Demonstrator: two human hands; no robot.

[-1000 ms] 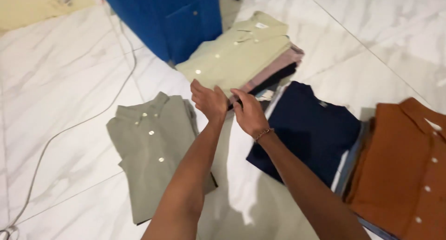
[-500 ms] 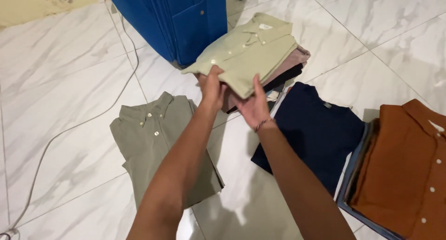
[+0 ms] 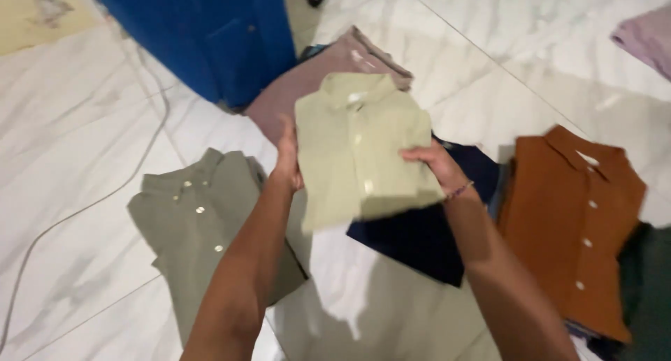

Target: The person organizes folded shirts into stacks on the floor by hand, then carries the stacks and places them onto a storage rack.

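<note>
Currently both hands lifted, clasping a folded pale green shirt (image 3: pixel 360 148) above the floor (image 3: pixel 91 165). Left hand (image 3: pixel 286 158) pinching the shirt's left edge, thumb side hidden behind the cloth. Right hand (image 3: pixel 433 162) gripping the right edge, fingers curled over the front. Shirt held in the air, centre of view, over a mauve shirt (image 3: pixel 318 71) lying far behind it and a navy shirt (image 3: pixel 419 232) just right and near of it.

Long axis running far to near: collar at the far end, hem at the near end, button row facing up toward the camera, tilted slightly so the near edge sags and blurs. Roughly upright rectangle, a bit skewed clockwise.

For doing this well, by judgement: keep both grips level and at matching height on opposite edges so the fold stays flat; support nearer the lower half, since the near corner looks loose and could flop open; avoid squeezing the placket, keep the collar square to the far side.

Around: olive shirt (image 3: pixel 203 221) folded flat on the floor to the left, collar far. Rust-orange shirt (image 3: pixel 573 207) to the right, collar far, on top of a stack. Dark green cloth (image 3: pixel 646 284) at the right edge. Blue suitcase (image 3: pixel 203 32) far left. Grey cable (image 3: pixel 84 207) across the left tiles. Thin bracelet (image 3: pixel 458 190) on the right wrist.
</note>
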